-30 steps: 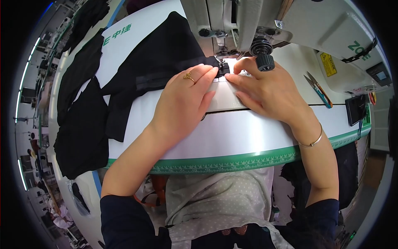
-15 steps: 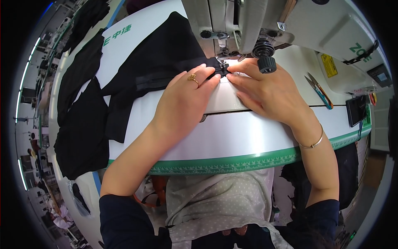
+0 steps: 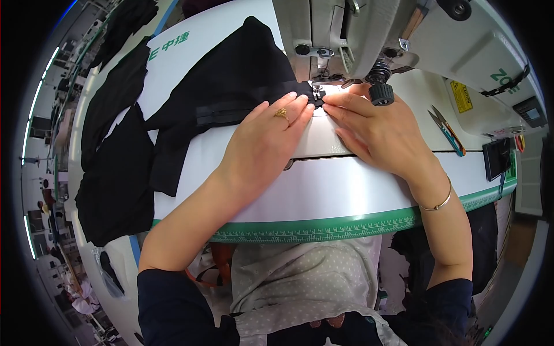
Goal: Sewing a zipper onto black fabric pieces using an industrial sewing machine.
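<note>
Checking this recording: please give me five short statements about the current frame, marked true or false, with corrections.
1. The left hand lies on black fabric. True.
2. The right hand is holding the snips. False: the snips lie to the right of that hand.
3. A ring is on the left hand. True.
4. The bracelet is on the left wrist. False: the bracelet is on the right wrist.
5. The table's front edge is red. False: it is green.
</note>
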Tool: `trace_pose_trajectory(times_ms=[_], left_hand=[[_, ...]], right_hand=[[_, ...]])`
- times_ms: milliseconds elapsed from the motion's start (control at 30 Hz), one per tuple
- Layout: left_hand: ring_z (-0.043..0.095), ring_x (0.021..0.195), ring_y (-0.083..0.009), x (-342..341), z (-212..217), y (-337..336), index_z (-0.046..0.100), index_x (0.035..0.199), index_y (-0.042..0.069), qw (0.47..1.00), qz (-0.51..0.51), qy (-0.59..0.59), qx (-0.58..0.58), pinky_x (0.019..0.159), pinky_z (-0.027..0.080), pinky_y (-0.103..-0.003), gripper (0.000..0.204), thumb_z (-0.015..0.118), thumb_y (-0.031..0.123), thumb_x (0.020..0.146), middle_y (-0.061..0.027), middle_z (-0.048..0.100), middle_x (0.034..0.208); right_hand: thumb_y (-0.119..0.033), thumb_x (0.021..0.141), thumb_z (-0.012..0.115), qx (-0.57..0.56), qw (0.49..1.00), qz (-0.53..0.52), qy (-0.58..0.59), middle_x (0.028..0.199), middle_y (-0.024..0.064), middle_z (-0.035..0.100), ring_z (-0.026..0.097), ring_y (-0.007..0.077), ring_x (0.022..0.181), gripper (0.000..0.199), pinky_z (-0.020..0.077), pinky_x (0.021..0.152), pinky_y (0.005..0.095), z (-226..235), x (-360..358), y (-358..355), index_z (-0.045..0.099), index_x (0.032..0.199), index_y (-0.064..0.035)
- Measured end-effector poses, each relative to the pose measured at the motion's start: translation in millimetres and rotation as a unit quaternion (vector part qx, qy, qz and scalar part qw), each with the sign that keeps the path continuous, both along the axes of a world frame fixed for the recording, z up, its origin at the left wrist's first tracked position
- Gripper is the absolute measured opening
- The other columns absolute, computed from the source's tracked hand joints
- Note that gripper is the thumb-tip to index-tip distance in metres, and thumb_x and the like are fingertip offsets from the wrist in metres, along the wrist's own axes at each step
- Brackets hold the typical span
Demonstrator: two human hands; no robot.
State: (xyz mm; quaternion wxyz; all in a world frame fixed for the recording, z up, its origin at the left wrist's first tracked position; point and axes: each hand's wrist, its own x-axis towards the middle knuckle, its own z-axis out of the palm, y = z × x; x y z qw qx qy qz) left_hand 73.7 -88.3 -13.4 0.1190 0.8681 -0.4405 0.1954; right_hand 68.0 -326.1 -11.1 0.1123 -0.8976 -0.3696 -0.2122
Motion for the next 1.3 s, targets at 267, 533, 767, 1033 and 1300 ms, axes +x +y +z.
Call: trace_pose_trajectory(times_ms=[267,533,767,1033,1300], left_hand=[[0.056,0.124,-0.0282,0.7,0.1,1.5,0.059,0.127,0.000,0.999,0.013,0.037,0.015,0.103,0.046,-0.039,0.046,0.055,0.001,0.081,-0.0138,0.057,0.132],[0.055,0.124,-0.0248,6.7,-0.9,1.7,0.059,0.126,0.002,0.999,0.019,0.023,0.024,0.103,0.045,-0.037,0.045,0.057,0.003,0.082,-0.0103,0.057,0.132],[0.053,0.126,-0.0211,16.2,-2.3,0.0,0.060,0.125,0.004,0.998,0.039,0.012,0.045,0.103,0.045,-0.034,0.043,0.059,0.005,0.082,-0.0069,0.058,0.130],[0.056,0.123,-0.0229,23.3,-8.0,-0.1,0.061,0.120,0.003,0.999,0.035,0.014,0.008,0.101,0.046,-0.035,0.038,0.059,0.003,0.082,-0.0072,0.060,0.125],[0.053,0.123,-0.0269,28.6,-3.2,7.2,0.060,0.118,0.007,0.994,0.106,-0.003,-0.028,0.100,0.042,-0.047,0.041,0.070,0.010,0.078,-0.0061,0.060,0.123]], right_hand=[[-0.015,0.081,0.069,-0.015,1.000,-0.009,0.010,0.118,-0.0033,0.064,0.061,0.0225,0.104,0.031,0.0515,0.084,0.0343,1.2,0.3,0.4,0.070,0.111,-0.0084],[-0.017,0.083,0.068,-0.021,0.999,-0.025,0.040,0.120,-0.0018,0.064,0.060,0.0238,0.106,0.036,0.0507,0.086,0.0359,1.5,1.3,0.3,0.068,0.117,-0.0084],[-0.025,0.087,0.065,0.009,0.999,-0.014,0.031,0.081,0.0030,0.064,0.056,0.0252,0.095,0.033,0.0481,0.082,0.0365,-2.9,6.3,-1.3,0.070,0.114,-0.0071],[-0.026,0.090,0.062,0.020,0.998,-0.022,0.051,0.087,0.0057,0.062,0.055,0.0270,0.096,0.025,0.0475,0.084,0.0378,-4.9,9.9,-2.9,0.071,0.105,-0.0088],[-0.018,0.082,0.069,0.117,0.992,-0.050,0.017,0.097,0.0085,0.066,0.059,0.0307,0.096,0.015,0.0512,0.079,0.0407,1.6,12.8,-18.6,0.069,0.087,-0.0037]])
